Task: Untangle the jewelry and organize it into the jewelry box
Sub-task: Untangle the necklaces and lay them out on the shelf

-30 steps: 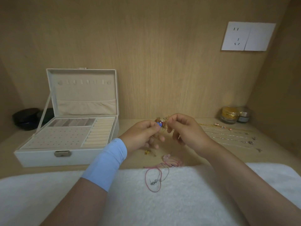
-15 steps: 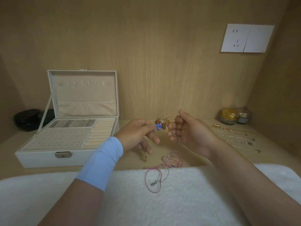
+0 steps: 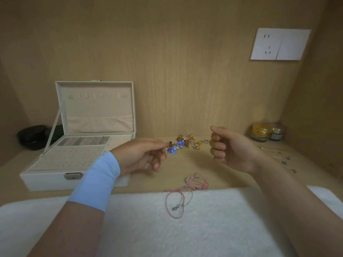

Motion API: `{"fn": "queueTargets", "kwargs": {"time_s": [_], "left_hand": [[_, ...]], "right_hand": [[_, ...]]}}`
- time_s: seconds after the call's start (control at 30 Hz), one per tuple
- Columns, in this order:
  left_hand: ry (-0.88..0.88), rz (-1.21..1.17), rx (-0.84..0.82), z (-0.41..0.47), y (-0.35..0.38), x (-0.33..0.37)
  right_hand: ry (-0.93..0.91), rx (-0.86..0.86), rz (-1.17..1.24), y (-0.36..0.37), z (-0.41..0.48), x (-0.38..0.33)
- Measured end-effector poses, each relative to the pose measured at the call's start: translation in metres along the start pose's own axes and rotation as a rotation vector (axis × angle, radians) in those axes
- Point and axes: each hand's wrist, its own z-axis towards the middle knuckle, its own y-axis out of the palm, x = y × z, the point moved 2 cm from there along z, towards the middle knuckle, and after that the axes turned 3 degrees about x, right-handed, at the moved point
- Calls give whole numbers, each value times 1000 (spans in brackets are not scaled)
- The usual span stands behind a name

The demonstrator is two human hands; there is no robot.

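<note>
The white jewelry box (image 3: pixel 46 179) stands open at the left, its lid upright. A tangled pile of jewelry (image 3: pixel 185 143) with blue, orange and gold pieces lies on the wooden table behind and between my hands. My left hand (image 3: pixel 143 154), blue band on the wrist, has its fingers curled round a small gold piece, fingertips at the pile's left end. My right hand (image 3: pixel 230 151) is curled, thumb on index finger, pinching something tiny I cannot make out. Pink and red cord bracelets (image 3: pixel 196 184) lie nearer me, one red loop (image 3: pixel 175 206) on the towel.
A white fluffy towel (image 3: pixel 204 229) covers the near edge. Thin chains (image 3: pixel 278 154) lie in rows at the right. Two cosmetic jars (image 3: pixel 260 131) stand in the back right corner, dark round objects (image 3: pixel 31 136) behind the box. A wall socket (image 3: pixel 280 44) is above.
My hands were together in front of the pile, working on a small piece. They have drawn apart, left going left and right going right, uncovering more of the pile.
</note>
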Motion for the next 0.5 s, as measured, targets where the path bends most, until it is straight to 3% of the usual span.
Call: {"fn": "queueTargets", "kwargs": {"time_s": [0.27,0.37,0.5], "left_hand": [[139,265,251,26,25,11],[165,342,269,50,40,15],[142,559,203,79,69,13]], "right_hand": [[-64,198,-240,-60,-18,-17],[-99,332,-325,-88,-31,-21],[-107,499,-633,-121,-51,-22]]}}
